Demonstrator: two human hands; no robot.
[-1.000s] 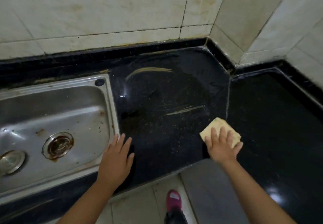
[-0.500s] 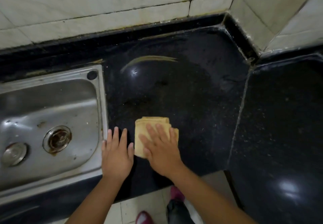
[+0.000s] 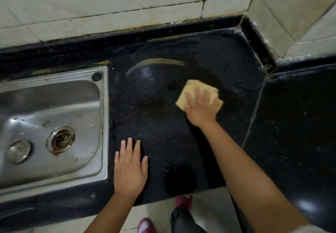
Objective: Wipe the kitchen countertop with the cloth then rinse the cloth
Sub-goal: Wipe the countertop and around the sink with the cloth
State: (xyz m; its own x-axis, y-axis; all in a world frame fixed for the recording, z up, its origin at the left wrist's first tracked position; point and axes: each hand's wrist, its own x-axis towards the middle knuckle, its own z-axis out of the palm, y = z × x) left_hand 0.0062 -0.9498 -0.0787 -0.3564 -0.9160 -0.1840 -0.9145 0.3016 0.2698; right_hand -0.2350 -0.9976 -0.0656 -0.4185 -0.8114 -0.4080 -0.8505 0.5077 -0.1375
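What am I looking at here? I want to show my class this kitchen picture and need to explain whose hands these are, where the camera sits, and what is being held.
There is no machine here: a person wears a wide-angle camera on the head, looking forward and down, so the two bare arms reach in from the bottom edge. The surface is a black countertop in a tiled corner, with a steel sink set into it on the left. The right hand presses flat on a folded yellow cloth, its fingers spread over it rather than curled round it; the blur suggests wiping. The left hand rests flat on the counter beside the sink and holds nothing. A pale curved smear shows on the counter behind the cloth. Below the counter edge you glimpse the floor and a pink shoe.
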